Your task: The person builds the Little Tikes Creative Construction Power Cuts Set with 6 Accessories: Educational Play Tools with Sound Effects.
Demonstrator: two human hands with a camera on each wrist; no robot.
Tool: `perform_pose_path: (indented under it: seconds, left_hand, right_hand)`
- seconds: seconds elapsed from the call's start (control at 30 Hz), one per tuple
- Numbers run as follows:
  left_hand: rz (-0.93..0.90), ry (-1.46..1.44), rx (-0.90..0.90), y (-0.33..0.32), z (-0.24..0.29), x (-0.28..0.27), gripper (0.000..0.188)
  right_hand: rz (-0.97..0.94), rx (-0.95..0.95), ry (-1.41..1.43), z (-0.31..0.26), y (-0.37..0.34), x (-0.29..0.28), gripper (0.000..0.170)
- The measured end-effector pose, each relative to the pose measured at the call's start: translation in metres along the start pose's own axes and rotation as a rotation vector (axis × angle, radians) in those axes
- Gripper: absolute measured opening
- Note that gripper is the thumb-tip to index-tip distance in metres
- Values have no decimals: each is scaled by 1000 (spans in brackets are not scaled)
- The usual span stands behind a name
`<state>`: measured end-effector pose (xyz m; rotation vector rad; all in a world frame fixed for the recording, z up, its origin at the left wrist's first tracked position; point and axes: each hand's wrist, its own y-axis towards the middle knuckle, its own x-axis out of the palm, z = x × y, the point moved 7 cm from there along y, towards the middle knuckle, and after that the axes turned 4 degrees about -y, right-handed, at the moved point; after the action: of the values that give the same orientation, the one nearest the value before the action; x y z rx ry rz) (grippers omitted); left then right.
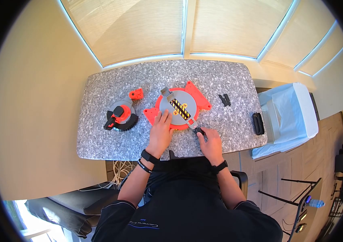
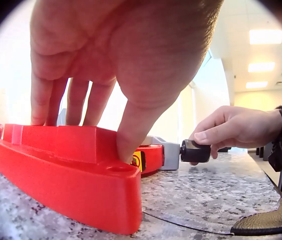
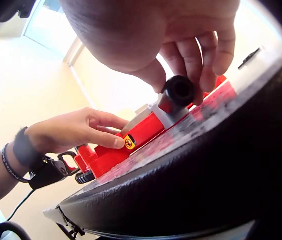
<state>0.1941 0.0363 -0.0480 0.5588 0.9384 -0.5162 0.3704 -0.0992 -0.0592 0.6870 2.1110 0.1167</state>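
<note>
A red toy base, like that of a mitre saw, (image 1: 199,97) carries a grey round plate (image 1: 191,105) with a black-and-yellow striped slot. My left hand (image 1: 161,133) rests on its near left side, fingers fairly straight over the top; its thumb touches the red side by a yellow sticker (image 3: 130,142). A grey arm (image 2: 170,156) juts from the near right of the plate. At its end my right hand (image 1: 211,144) pinches a short black cylindrical knob (image 2: 195,151) between thumb and fingers. The knob's hollow round end (image 3: 182,90) shows in the right wrist view.
To the left lies a red, grey and black toy saw head (image 1: 121,115). Two small black pieces (image 1: 225,100) lie right of the base, and a black oblong case (image 1: 257,124) by the speckled table's (image 1: 236,137) right edge. A lined white bin (image 1: 296,109) stands beyond.
</note>
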Motion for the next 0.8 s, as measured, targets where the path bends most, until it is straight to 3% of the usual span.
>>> perform_pose_path:
  seconds: [0.47, 0.63, 0.8]
  left_hand:
    - [-16, -13, -5, -1, -1, 2, 67]
    - [17, -81, 3, -3, -3, -4, 67]
    - [24, -144, 1, -6, -6, -12, 67]
  right_hand:
    - [-21, -13, 1, 3, 3, 1, 27]
    - [8, 49, 170, 19, 19, -7, 32]
    - [-25, 59, 163, 31, 45, -22, 34]
